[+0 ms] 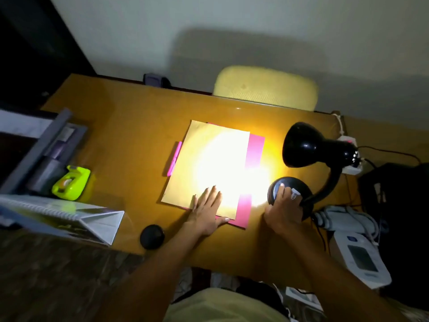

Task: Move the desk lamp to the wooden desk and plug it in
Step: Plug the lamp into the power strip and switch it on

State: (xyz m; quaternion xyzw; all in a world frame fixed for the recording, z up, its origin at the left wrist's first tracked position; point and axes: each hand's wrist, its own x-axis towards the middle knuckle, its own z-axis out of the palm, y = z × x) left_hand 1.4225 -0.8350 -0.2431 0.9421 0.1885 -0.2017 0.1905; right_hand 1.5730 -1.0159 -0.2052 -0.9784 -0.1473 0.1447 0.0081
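A black desk lamp stands on the right side of the wooden desk. It is lit and throws a bright patch onto the papers. My right hand rests on its round black base, fingers curled over the top. A curved neck joins base and shade. My left hand lies flat, fingers apart, on a yellow sheet that covers a pink folder. A white power strip sits behind the lamp at the desk's right edge, with dark cords running off it.
A pink pen lies left of the sheet. A green tape dispenser, grey organiser and spiral calendar crowd the left. A black disc sits near the front edge. A blood pressure monitor lies right. A yellow chair stands behind.
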